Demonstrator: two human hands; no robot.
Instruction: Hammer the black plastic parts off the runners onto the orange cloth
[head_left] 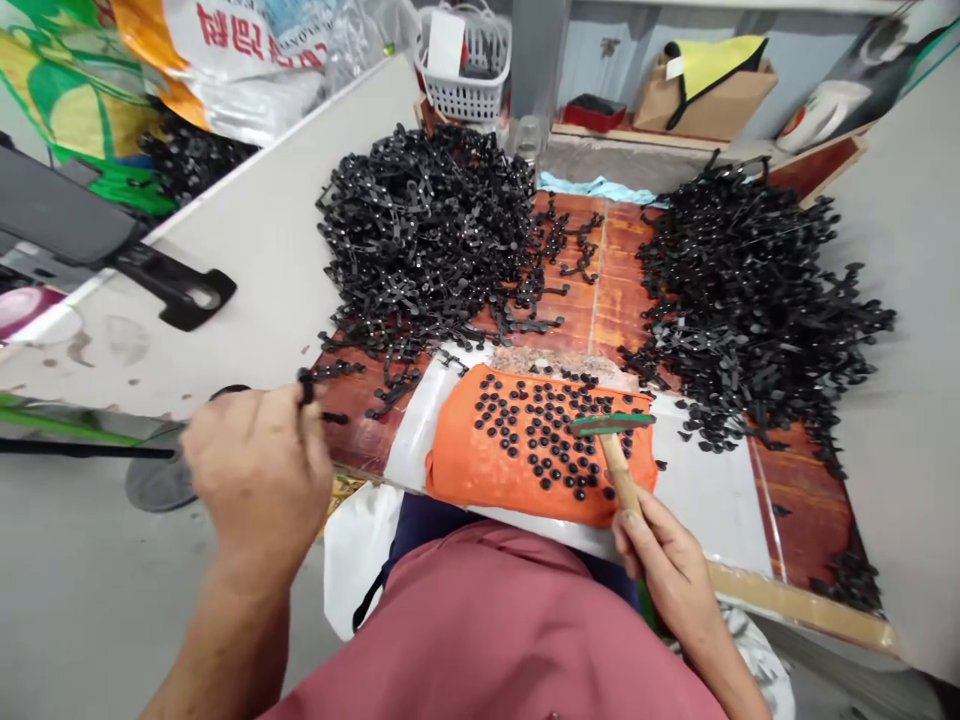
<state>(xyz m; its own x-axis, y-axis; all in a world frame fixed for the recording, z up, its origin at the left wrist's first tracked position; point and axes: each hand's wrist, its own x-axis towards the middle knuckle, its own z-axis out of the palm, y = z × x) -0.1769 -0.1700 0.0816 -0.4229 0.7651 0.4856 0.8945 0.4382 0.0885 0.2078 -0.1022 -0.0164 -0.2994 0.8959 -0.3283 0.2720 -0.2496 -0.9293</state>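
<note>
My right hand (660,555) grips the light wooden handle of a hammer-like tool (616,468). Its long narrow head has green edges and lies over an orange cloth-covered pad (469,480). Many small round black pieces (544,440) are scattered on the pad, some partly hidden by the tool. My left hand (259,470) is raised beside the table's left edge, fingers closed. A small black plastic part (305,386) sticks out between its thumb and fingers; the rest of it is hidden.
A large heap of black plastic parts (435,230) lies behind the pad to the left, another heap (750,290) to the right. White side panels (262,230) bound the table. At the back stand a white basket (465,95) and a red box (594,114).
</note>
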